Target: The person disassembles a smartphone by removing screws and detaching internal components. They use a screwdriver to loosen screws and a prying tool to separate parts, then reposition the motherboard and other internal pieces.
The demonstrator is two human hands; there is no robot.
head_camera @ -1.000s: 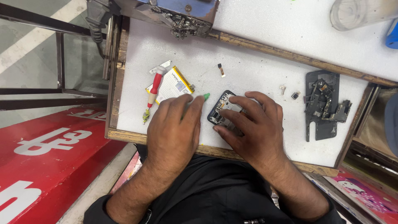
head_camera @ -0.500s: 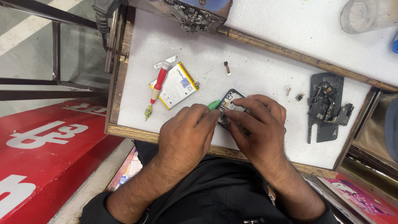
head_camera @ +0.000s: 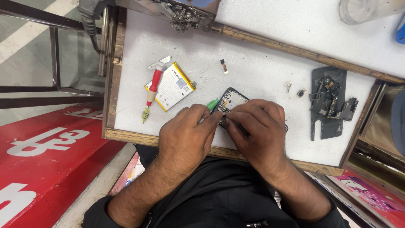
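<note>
Phone [head_camera: 231, 100] (opened, black) lies under the right hand [head_camera: 257, 126], fingers pinching it; left hand [head_camera: 187, 137] grips a green tool [head_camera: 212, 104].

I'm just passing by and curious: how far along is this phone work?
Done: the flat yellow-edged battery and a black inner frame piece lie out on the white tabletop. In hand: the left hand holds a green-tipped tool at the opened black phone, which the right hand steadies. Left: the loose parts are not back in.
</note>
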